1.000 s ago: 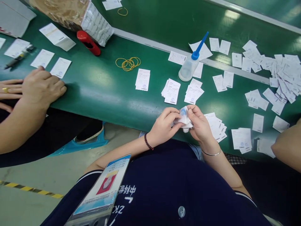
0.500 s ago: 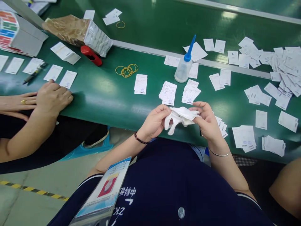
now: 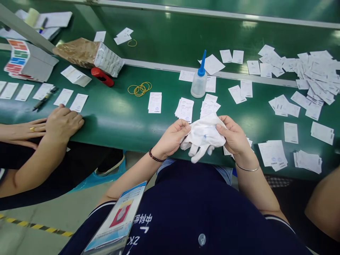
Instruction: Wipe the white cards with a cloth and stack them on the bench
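Observation:
A white fabric glove [image 3: 203,137] hangs between my two hands at the near edge of the green table [image 3: 117,117], its fingers pointing down. My left hand [image 3: 174,137] pinches the glove's left edge. My right hand [image 3: 232,136] grips its right side, thumb on top. Small stacks of white printed slips [image 3: 184,108] lie just beyond my hands, and further slips [image 3: 273,153] lie to the right.
A squeeze bottle with a blue nozzle [image 3: 199,82] stands behind the slips. Rubber bands [image 3: 139,88], a red stapler [image 3: 102,76] and a brown packet [image 3: 87,54] lie to the left. A co-worker's hands [image 3: 57,122] rest on the table's left edge. Another person's arm [image 3: 322,207] is at right.
The bunched white glove has been unfolded and spread out between my hands. The camera view has tilted, so the table sits lower in frame.

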{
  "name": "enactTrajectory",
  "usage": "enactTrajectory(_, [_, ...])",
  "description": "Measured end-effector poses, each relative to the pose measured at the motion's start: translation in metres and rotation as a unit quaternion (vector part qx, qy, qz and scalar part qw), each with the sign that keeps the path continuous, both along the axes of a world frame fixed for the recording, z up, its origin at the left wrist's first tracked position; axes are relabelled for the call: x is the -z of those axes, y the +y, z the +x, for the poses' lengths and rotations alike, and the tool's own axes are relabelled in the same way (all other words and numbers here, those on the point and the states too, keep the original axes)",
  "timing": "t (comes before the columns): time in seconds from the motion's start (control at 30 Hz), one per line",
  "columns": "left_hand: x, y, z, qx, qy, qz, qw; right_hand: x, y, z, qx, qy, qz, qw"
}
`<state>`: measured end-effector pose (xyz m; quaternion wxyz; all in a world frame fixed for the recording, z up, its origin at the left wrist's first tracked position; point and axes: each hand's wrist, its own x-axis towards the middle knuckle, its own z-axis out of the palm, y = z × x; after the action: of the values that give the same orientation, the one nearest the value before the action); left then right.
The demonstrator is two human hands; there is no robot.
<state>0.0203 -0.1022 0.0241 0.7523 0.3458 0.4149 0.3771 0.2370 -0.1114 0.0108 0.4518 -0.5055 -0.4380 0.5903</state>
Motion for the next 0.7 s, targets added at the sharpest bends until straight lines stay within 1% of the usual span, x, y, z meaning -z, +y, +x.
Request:
enactTrajectory(0.03, [0.000,0.000,0.000,0.001,-0.001,0.002,1.000,0.001,0.000,0.001,0.024,-0.047,0.033,0.998])
enactTrajectory(0.07, [0.000,0.000,0.001,0.004,-0.005,0.002,1.000,0.001,0.000,0.002,0.057,-0.105,0.080,0.990])
enactTrajectory(0.1, [-0.001,0.000,0.002,0.011,-0.011,0.000,1.000,0.000,-0.001,0.002,0.087,-0.164,0.136,0.973])
enactTrajectory(0.13, [-0.002,0.000,0.003,0.020,-0.016,-0.003,1.000,-0.003,-0.003,0.002,0.102,-0.213,0.191,0.953])
enactTrajectory(0.17, [-0.003,-0.001,0.005,0.032,-0.019,-0.006,0.999,-0.006,-0.005,0.001,0.094,-0.247,0.236,0.935])
enactTrajectory(0.2, [-0.004,-0.002,0.007,0.041,-0.023,-0.008,0.999,-0.010,-0.007,-0.001,0.064,-0.263,0.263,0.926])
enactTrajectory(0.23, [-0.005,-0.002,0.009,0.047,-0.027,-0.008,0.998,-0.014,-0.010,-0.003,0.023,-0.265,0.267,0.926])
enactTrajectory(0.27, [-0.006,-0.003,0.011,0.050,-0.032,-0.006,0.998,-0.018,-0.013,-0.005,-0.015,-0.257,0.254,0.932])
enactTrajectory(0.33, [-0.008,-0.002,0.015,0.045,-0.039,0.001,0.998,-0.023,-0.017,-0.011,-0.054,-0.228,0.193,0.953])
enactTrajectory(0.4, [-0.007,-0.001,0.018,0.030,-0.023,0.020,0.999,-0.025,-0.019,-0.013,-0.060,-0.191,0.128,0.971])
enactTrajectory(0.43, [-0.006,0.000,0.018,0.015,-0.005,0.043,0.999,-0.024,-0.020,-0.012,-0.055,-0.176,0.115,0.976])
enactTrajectory(0.5, [0.000,0.002,0.012,-0.029,0.068,0.126,0.989,-0.022,-0.019,-0.006,-0.022,-0.152,0.141,0.978])
enactTrajectory(0.53, [0.003,0.002,0.006,-0.054,0.127,0.185,0.973,-0.020,-0.018,-0.001,0.003,-0.136,0.168,0.976])
enactTrajectory(0.57, [0.008,0.002,-0.001,-0.073,0.196,0.251,0.945,-0.018,-0.017,0.005,0.027,-0.118,0.193,0.974])
enactTrajectory(0.6, [0.013,0.000,-0.010,-0.084,0.266,0.321,0.905,-0.017,-0.017,0.011,0.047,-0.102,0.204,0.973])
enactTrajectory(0.63, [0.019,-0.003,-0.019,-0.083,0.328,0.385,0.859,-0.016,-0.016,0.016,0.059,-0.094,0.200,0.974])
enactTrajectory(0.67, [0.025,-0.008,-0.028,-0.073,0.375,0.442,0.812,-0.016,-0.016,0.019,0.064,-0.106,0.182,0.976])
enactTrajectory(0.7, [0.031,-0.014,-0.036,-0.056,0.404,0.489,0.771,-0.015,-0.016,0.020,0.060,-0.141,0.159,0.975])
